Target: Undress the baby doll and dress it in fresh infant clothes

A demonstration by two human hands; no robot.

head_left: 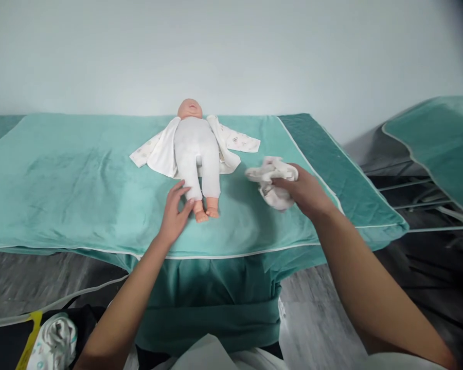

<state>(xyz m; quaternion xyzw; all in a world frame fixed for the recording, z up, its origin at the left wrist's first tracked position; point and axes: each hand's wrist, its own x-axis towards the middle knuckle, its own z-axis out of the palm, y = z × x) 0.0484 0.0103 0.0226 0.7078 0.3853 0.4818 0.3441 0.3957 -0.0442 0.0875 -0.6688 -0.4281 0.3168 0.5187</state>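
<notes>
A baby doll (196,139) lies on its back on the green-covered table (81,195), its feet toward me. The doll has a white cloth body and legs. A white printed baby shirt (162,154) lies spread open beneath it, sleeves out to both sides and the front unfastened. My left hand (174,210) rests against the doll's lower leg on the left, fingers and thumb apart. To the right of the doll, my right hand (308,190) grips a bunched white baby garment (275,182) above the cover. How the garment is folded cannot be made out.
A rolled printed cloth (56,341) lies at the lower left beside a yellow strip (30,339) and a pale hose (81,292). At the right stands a metal rack (424,205) with green fabric (443,139) over it. A pale wall (231,51) rises behind the table.
</notes>
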